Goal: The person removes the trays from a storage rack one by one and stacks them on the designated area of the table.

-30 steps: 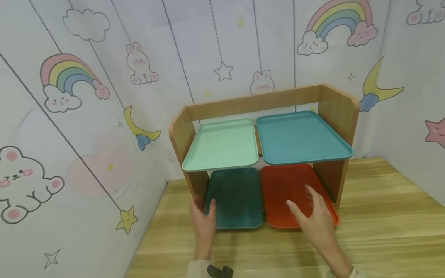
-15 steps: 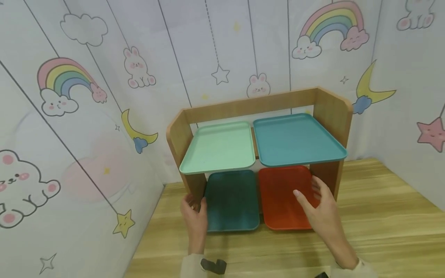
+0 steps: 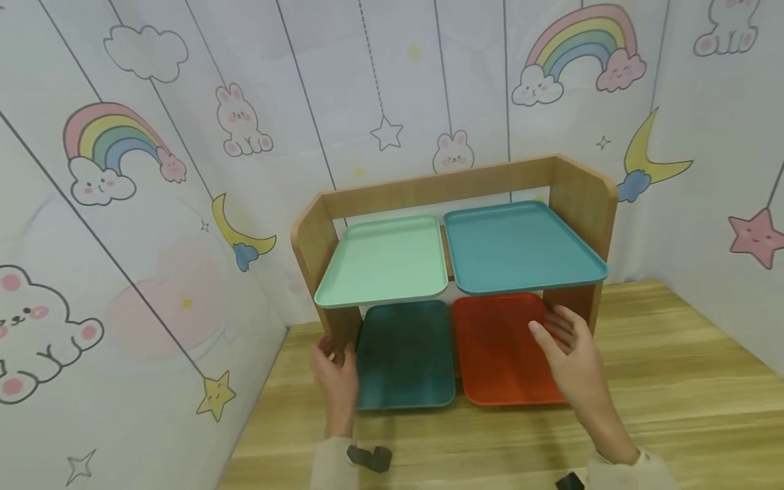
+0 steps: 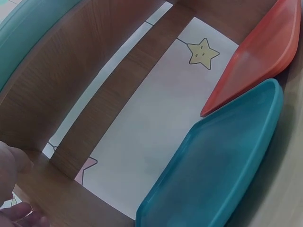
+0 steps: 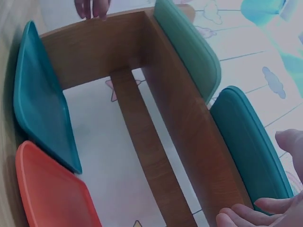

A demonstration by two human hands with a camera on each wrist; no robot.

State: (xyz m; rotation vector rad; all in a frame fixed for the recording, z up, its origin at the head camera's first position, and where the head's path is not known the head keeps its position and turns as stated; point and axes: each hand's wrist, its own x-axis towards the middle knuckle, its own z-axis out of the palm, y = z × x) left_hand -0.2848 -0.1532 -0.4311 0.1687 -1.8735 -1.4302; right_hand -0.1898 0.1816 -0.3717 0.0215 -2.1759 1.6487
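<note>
Where pale long sleeves enter at the bottom, small black devices sit by the cuffs; the left hand is at the lower front edge of the light-brown wooden left side panel, its fingers bent and its thumb apart from them; I cannot tell whether they clamp that edge; the right hand is spread, thumb well apart from the fingers, in front of the matching right side panel; I cannot tell whether its fingertips touch the wood.

Between the hands, on the lower level of the two-tier wooden shelf, lie a dark teal rectangular tray and, just beside it, a red rectangular tray whose right front corner is hidden by the right hand; the shelf stands on a yellowish wood-grained table, with a wider stretch of tabletop to its right than to its left and a strip along its front.

On the upper board lie a pale mint-green rectangular tray and a blue-teal rectangular tray, a narrow strip of board between them; their raised front rims jut past the board's edge; the side panels rise outside them, joined by the back rail; farthest off hangs a white wall covering printed with rainbows, rabbits, moons and stars.
</note>
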